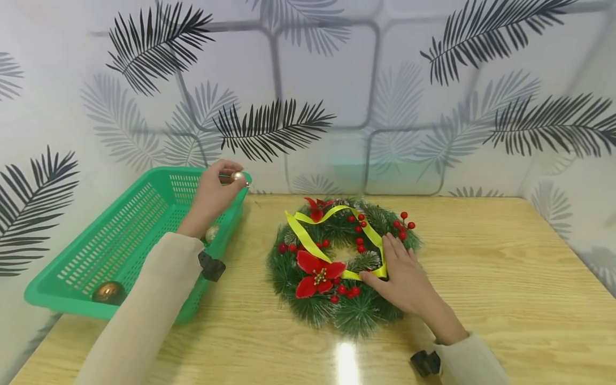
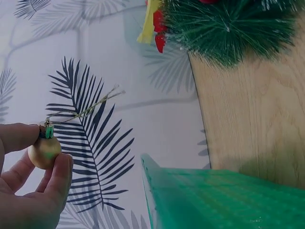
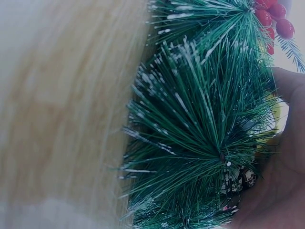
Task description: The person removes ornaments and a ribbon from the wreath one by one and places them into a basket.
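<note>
Between thumb and fingers, my left hand [image 1: 217,191] pinches a small gold Christmas ornament [image 2: 45,152] by its cap and ball, above the far right corner of the green basket [image 1: 225,235]. A thin gold cord [image 2: 90,109] trails from the cap. My right hand [image 1: 404,274] rests with extended fingers on the right side of a green wreath [image 1: 356,315]. Red berries [image 1: 403,225], a red poinsettia [image 1: 318,276] and a loop of yellow ribbon [image 1: 305,235] lie on the wreath. The right palm borders the pine needles [image 3: 200,114] in the right wrist view.
A copper-coloured ball [image 1: 108,292] sits in the basket's near end, and a pale gold ball [image 1: 212,233] lies by its right wall. The wooden table [image 1: 505,267] extends right of the wreath. Behind stands a leaf-patterned wall covering [image 1: 327,80].
</note>
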`<state>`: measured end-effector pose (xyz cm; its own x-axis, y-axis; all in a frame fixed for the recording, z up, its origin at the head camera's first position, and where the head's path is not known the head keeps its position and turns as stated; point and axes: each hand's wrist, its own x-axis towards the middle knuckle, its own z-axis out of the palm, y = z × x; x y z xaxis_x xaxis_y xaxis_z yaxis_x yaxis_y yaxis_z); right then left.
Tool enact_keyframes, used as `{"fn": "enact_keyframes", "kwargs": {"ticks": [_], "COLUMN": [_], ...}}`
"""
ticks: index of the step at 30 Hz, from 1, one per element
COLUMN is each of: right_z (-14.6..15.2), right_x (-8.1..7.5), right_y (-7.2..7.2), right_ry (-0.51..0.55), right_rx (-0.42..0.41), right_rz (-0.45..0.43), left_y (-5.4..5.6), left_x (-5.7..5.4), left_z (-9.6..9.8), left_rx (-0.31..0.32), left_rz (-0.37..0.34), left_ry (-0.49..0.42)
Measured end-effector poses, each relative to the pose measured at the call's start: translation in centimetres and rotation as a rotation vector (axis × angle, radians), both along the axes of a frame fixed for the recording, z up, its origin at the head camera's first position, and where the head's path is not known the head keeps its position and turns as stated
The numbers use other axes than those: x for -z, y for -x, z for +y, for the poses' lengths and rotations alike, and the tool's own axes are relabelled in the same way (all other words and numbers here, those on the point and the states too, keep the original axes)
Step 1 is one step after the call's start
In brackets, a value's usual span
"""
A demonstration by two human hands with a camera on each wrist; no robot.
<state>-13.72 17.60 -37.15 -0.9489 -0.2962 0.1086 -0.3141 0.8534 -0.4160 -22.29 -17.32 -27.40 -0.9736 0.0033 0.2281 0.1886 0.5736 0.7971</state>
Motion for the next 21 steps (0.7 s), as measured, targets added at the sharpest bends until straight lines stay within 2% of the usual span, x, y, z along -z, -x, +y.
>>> {"fn": "enact_keyframes", "kwargs": {"ticks": [7,12,16,21], "right_z": [-0.1,0.0,-0.1,-0.1], "right_x": [0.0,0.0,0.1,0.1], "right_y": [0.0,0.1,0.1,0.0], "right_ry": [-0.001,-0.008,-0.008,-0.005], "right_rx": [-0.002,-0.004,-0.003,-0.003], "right_rz": [-0.001,0.004,0.005,0.001], "left_y": [-0.3,-0.7,-0.9,-1.0], "left_x": [0.2,-0.6,-1.3,-1.3], "left_z": [-1.2,-1.6,-2.2,-3.5], "left_rx": [-0.025,-0.038,-0.04,-0.056], "left_rz": [-0.024,-0.041,-0.044,-0.042], "left_ry": [0.008,-0.002,0.027,0.078]}}
